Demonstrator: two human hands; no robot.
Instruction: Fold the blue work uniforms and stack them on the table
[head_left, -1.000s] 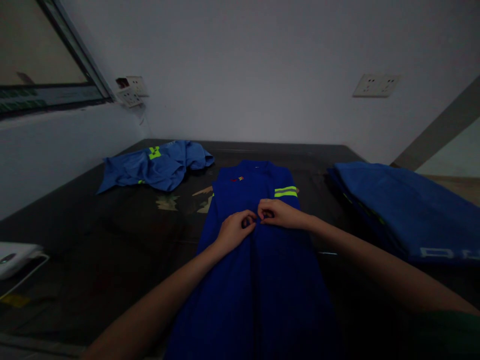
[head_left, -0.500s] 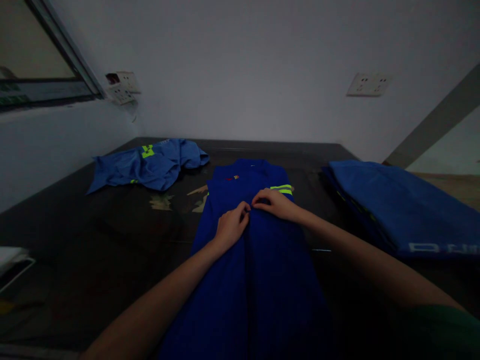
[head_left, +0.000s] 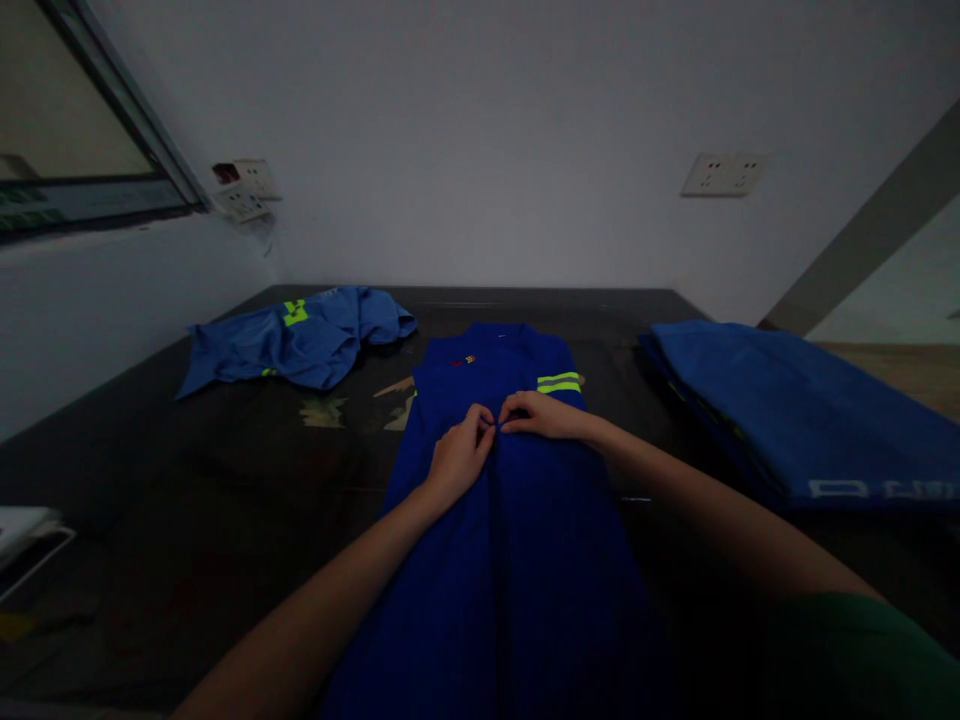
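Note:
A dark blue garment (head_left: 555, 530) with a collar, a small red and yellow mark and a yellow-green reflective band lies lengthwise on the dark table (head_left: 247, 560). My left hand (head_left: 459, 455) pinches the cloth at the garment's front centre line. Close beside it on the right, my right hand (head_left: 541, 415) pinches the same line, its fingertips almost meeting those of the left. Whatever small part of the front is between the fingertips is too dark to make out.
A crumpled lighter blue garment (head_left: 315, 340) lies at the back left. Folded blue cloths (head_left: 795, 410) are stacked on the right. A white object (head_left: 26, 530) sits at the left edge. Wall sockets (head_left: 724, 175) are behind the table.
Both hands stay pinched at the centre line; my right hand has shifted slightly left and its fingertips have come down a little. The whole view has tilted slightly.

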